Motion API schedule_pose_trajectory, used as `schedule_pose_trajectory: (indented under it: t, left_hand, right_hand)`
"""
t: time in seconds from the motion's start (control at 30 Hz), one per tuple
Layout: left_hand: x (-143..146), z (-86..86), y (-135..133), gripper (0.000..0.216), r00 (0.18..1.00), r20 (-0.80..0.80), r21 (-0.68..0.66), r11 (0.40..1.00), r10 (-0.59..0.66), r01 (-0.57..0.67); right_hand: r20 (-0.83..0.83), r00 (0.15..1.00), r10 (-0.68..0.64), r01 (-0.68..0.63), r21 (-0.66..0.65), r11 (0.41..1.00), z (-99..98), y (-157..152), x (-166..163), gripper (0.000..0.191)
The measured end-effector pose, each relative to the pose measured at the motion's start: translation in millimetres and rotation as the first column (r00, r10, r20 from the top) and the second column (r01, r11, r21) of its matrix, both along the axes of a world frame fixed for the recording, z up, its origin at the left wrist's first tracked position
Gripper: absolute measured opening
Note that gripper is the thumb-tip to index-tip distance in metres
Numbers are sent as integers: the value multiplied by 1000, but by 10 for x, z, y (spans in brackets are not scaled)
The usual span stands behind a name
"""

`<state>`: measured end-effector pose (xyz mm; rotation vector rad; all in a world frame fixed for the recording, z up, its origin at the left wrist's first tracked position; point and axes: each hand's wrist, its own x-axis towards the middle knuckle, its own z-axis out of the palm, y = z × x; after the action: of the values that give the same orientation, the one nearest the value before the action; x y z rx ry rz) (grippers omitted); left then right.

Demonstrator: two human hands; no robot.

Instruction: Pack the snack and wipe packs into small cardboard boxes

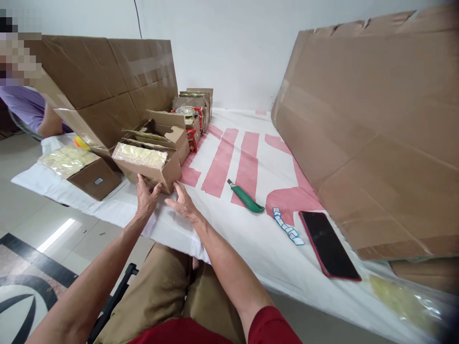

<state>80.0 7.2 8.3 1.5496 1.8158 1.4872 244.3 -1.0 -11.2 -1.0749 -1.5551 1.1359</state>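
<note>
Both hands are sitting at the near face of the small open carton [148,167], the front one in a row of cartons running back toward the wall. Left hand [146,198] is pressing flat against the carton's front bottom edge, fingers spread wide, gripping nothing. Right hand [183,201] is lying open on the table cover [251,229] just beside the carton's near right corner, fingertips touching or nearly touching the cardboard; can't tell which. The two open palms are bracketing that corner, so this is looking like squaring or nudging contact, not a lift.

The carton is holding a clear bag of pale yellow contents, flaps open. A similar carton [84,169] is sitting to the left. A green utility knife [246,197], a strip of white labels [287,227] and a phone [328,243] lying face up are parked well right of the hands. Large cardboard sheets [373,124] are leaning against the wall.
</note>
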Motion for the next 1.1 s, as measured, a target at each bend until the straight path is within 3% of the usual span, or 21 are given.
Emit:
schedule_pose_trajectory:
  t: [0.23,0.37,0.5,0.6,0.7,0.83,0.97,1.1]
  left_hand:
    - [-47,-87,-167,99,999,35,-86,996,-35,38]
    - [-236,-113,-540,79,986,-149,-56,997,-70,62]
    - [-568,105,-898,53,937,-340,52,994,-73,96]
    - [-784,309,-991,48,929,-365,69,994,-55,86]
    - [-829,343,-878,52,953,-288,52,992,-100,119]
    - [-619,144,-534,75,981,-84,19,984,-176,178]
    - [-353,-13,-234,90,976,16,-45,975,-217,218]
    - [-285,-27,-135,92,967,20,-47,966,-254,254]
  right_hand:
    - [-30,998,-59,57,-38,998,18,15,124,49]
    - [-17,1000,2,-3,-27,1000,80,-7,191,29]
    - [13,997,72,-72,-1,997,147,-39,214,27]
    - [48,996,71,-73,28,997,175,-66,190,20]
    - [73,997,-11,8,41,999,182,-76,155,26]
    - [98,987,-127,124,28,992,204,-8,117,49]
    - [135,986,-98,99,2,995,271,114,35,60]
    - [162,984,-71,71,4,997,341,116,-26,60]
